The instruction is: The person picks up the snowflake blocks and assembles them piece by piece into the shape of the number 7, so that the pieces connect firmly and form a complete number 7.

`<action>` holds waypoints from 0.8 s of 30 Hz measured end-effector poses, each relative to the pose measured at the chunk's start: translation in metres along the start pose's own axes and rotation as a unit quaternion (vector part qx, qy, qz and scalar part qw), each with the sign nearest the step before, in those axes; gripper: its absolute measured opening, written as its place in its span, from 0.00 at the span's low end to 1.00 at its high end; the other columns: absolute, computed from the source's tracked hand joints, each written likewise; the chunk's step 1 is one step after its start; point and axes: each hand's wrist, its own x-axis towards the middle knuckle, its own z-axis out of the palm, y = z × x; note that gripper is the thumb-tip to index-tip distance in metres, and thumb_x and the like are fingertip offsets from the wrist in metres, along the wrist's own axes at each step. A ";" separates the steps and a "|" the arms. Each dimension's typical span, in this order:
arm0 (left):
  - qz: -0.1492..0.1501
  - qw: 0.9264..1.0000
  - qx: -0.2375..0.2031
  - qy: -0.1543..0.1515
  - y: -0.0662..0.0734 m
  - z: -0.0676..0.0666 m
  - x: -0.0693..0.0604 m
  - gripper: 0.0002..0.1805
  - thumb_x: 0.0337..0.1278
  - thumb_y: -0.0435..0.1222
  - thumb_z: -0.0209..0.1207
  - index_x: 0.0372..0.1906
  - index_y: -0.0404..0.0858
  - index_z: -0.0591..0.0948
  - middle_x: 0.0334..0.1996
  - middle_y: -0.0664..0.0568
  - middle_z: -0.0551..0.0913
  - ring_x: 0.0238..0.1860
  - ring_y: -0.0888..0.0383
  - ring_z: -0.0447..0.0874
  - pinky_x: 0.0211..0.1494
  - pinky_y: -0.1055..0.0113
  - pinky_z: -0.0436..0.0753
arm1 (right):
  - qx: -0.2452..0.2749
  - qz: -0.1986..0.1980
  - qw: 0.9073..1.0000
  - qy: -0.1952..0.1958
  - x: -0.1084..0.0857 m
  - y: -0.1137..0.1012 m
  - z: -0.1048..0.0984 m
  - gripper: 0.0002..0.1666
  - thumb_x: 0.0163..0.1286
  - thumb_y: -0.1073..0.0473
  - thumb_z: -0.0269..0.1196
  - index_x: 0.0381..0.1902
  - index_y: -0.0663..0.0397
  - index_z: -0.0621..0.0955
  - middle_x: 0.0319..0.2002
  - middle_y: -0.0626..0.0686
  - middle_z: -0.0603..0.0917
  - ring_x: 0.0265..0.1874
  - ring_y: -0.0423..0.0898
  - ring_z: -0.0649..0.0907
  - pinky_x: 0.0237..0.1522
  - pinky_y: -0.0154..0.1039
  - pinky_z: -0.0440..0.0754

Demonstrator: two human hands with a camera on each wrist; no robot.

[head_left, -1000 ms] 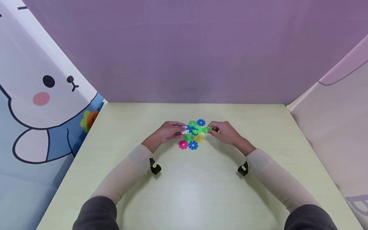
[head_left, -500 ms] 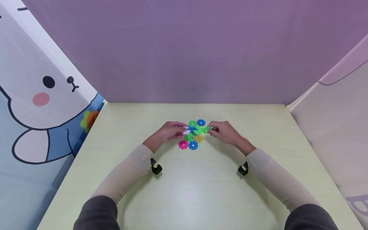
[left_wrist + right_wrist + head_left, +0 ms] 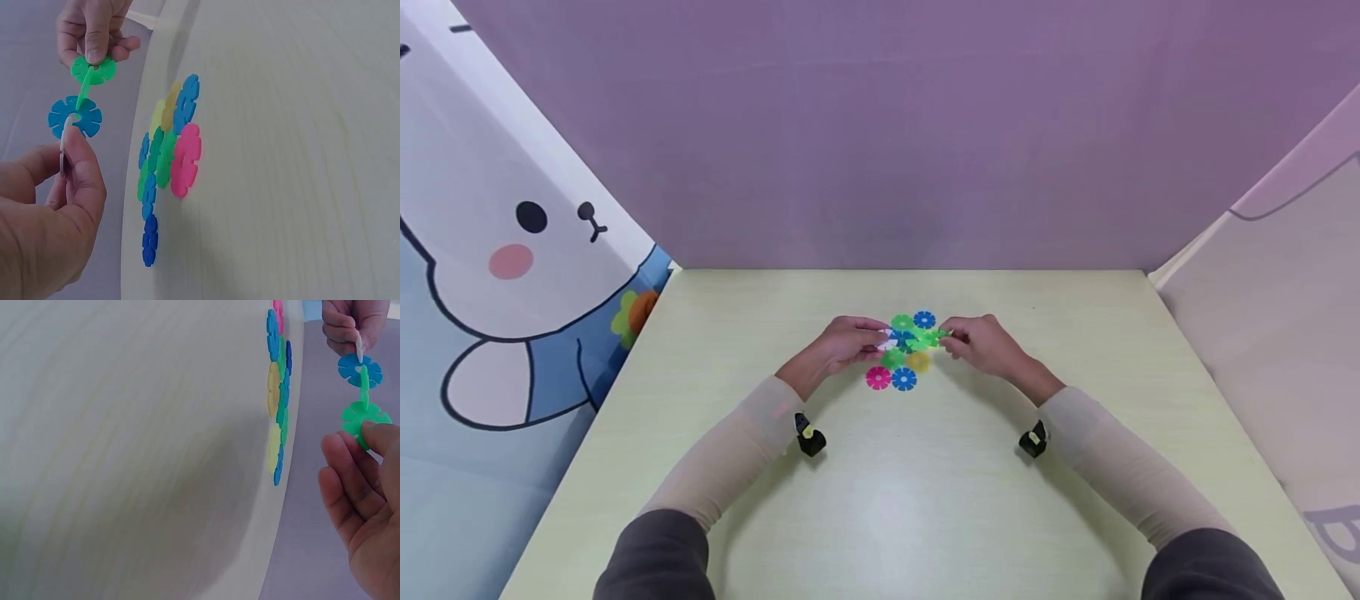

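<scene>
Between the two hands, above the table, is a chain of notched discs. My left hand (image 3: 848,343) (image 3: 56,219) pinches the white disc (image 3: 63,147) at one end. A blue disc (image 3: 89,117) (image 3: 350,369) joins it, followed by a green disc seen edge-on (image 3: 83,90) (image 3: 364,387). At the other end my right hand (image 3: 988,343) (image 3: 369,494) pinches a green disc (image 3: 103,70) (image 3: 355,417) between thumb and fingers. Below the chain, loose discs lie on the table, among them a pink one (image 3: 878,377) (image 3: 186,160) and a blue one (image 3: 904,379).
The pale table (image 3: 880,500) ends at a purple panel (image 3: 895,142) behind the discs. At the left hangs a cloth with a cartoon figure (image 3: 482,367); a pale cloth (image 3: 1262,333) is at the right. Each wrist carries a small black camera (image 3: 811,437).
Both hands keep their holds on the chain. In the head view the left hand has shifted slightly to the right, and the right hand very slightly left.
</scene>
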 end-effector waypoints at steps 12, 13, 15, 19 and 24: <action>-0.009 1.000 -0.013 0.004 0.002 0.003 -0.001 0.19 0.69 0.32 0.62 0.61 0.35 0.81 0.38 0.48 0.82 0.33 0.58 0.84 0.40 0.72 0.88 | 0.011 -0.024 1.000 0.017 0.001 -0.004 0.002 0.04 0.73 0.63 0.64 0.42 0.56 0.85 0.25 0.47 0.86 0.27 0.47 0.86 0.24 0.32 0.74; -0.009 1.000 -0.014 0.005 0.003 0.002 -0.002 0.18 0.69 0.32 0.62 0.61 0.35 0.81 0.38 0.48 0.82 0.33 0.59 0.84 0.39 0.72 0.88 | 0.013 -0.024 0.999 0.017 0.002 -0.004 0.003 0.04 0.73 0.63 0.64 0.42 0.55 0.85 0.25 0.47 0.86 0.26 0.48 0.86 0.24 0.31 0.74; -0.009 1.000 -0.013 0.009 0.003 0.001 -0.002 0.18 0.69 0.32 0.62 0.61 0.35 0.81 0.38 0.47 0.82 0.33 0.58 0.84 0.39 0.72 0.88 | 0.013 -0.023 0.999 0.018 0.003 -0.005 0.004 0.03 0.73 0.63 0.64 0.41 0.55 0.85 0.25 0.47 0.86 0.25 0.48 0.85 0.24 0.31 0.74; -0.009 1.000 -0.006 0.012 0.003 -0.002 -0.004 0.18 0.69 0.32 0.62 0.61 0.36 0.82 0.38 0.48 0.82 0.34 0.58 0.84 0.40 0.72 0.88 | 0.007 -0.027 0.999 0.019 0.003 -0.007 0.008 0.04 0.74 0.62 0.64 0.40 0.54 0.85 0.25 0.46 0.86 0.25 0.45 0.85 0.24 0.31 0.75; -0.015 1.000 0.009 0.014 0.001 -0.006 -0.006 0.18 0.68 0.33 0.63 0.60 0.37 0.82 0.39 0.48 0.82 0.35 0.58 0.84 0.41 0.71 0.88 | 0.010 -0.033 0.999 0.017 0.005 -0.009 0.007 0.04 0.74 0.61 0.64 0.40 0.53 0.85 0.25 0.47 0.86 0.25 0.44 0.86 0.23 0.31 0.76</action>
